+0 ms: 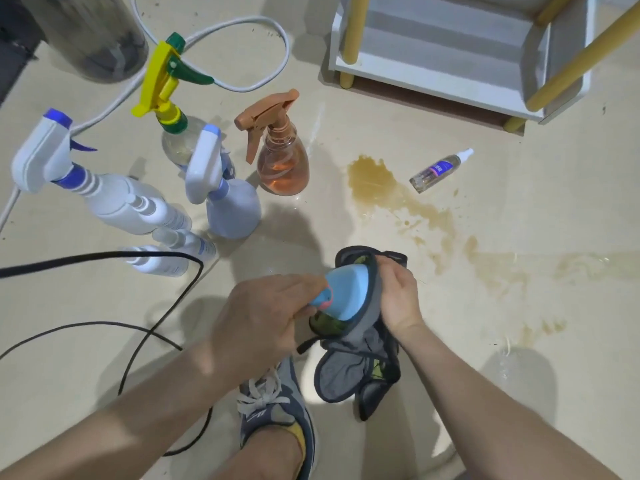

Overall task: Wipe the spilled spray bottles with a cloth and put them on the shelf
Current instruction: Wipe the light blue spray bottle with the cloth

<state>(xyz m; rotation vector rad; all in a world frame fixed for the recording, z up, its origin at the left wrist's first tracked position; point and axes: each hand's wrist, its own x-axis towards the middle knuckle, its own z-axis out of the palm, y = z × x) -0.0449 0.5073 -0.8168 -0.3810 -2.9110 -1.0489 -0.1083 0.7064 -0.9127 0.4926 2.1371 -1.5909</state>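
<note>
My left hand [263, 317] grips the neck end of a light blue bottle [346, 292]. My right hand [398, 299] holds a grey cloth [349, 372] wrapped against the bottle's base. Several spray bottles stand on the floor at left: a white one with blue trim [114, 199], a pale blue one [232, 206], an orange one [282, 161] and a clear one with a yellow-green head [166, 81]. Small white bottles [173, 251] stand near them. One small spray bottle [440, 169] lies on its side near a brown spill [388, 188]. The white shelf [443, 71] stands at the top right.
Brown liquid spreads across the beige floor at the right. A black cable [162, 306] loops over the floor at left, and a white hose [242, 26] curls behind the bottles. A dark bin [90, 32] stands top left. My shoe [277, 407] is below the hands.
</note>
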